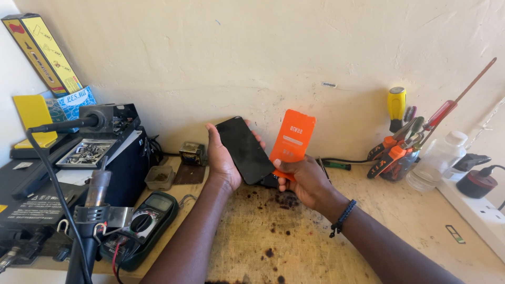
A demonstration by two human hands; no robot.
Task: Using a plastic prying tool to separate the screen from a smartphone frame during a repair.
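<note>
From the head camera, the left hand [223, 160] cradles a smooth black phone [245, 150] from behind, its fingers curled round the far edge and the thumb hidden under the glossy slab, which stands tilted above the stained, rough wooden benchtop [294, 247]. The right hand [305, 179] pinches a flat orange packet [292, 141] with rounded corners and pale printing, thumb on its lower edge, fingers closed behind it; the packet's lower left corner sits just beside the phone's bottom end, and a small dark object under that hand is too covered to make out. A beaded dark bracelet [342, 216] rings the right wrist. At the left, a dark green multimeter [144, 223] with a round dial lies by a black station box [68, 179], whose front is cut off by the frame, and a hot-air wand [94, 200] stands in its metal holder. A long yellow box [42, 52] leans in the corner above a blue carton [76, 102]. At the right, a clear jar holds orange-handled pliers [392, 152] and a red screwdriver [447, 110] beside a clear plastic bottle [436, 160].
</note>
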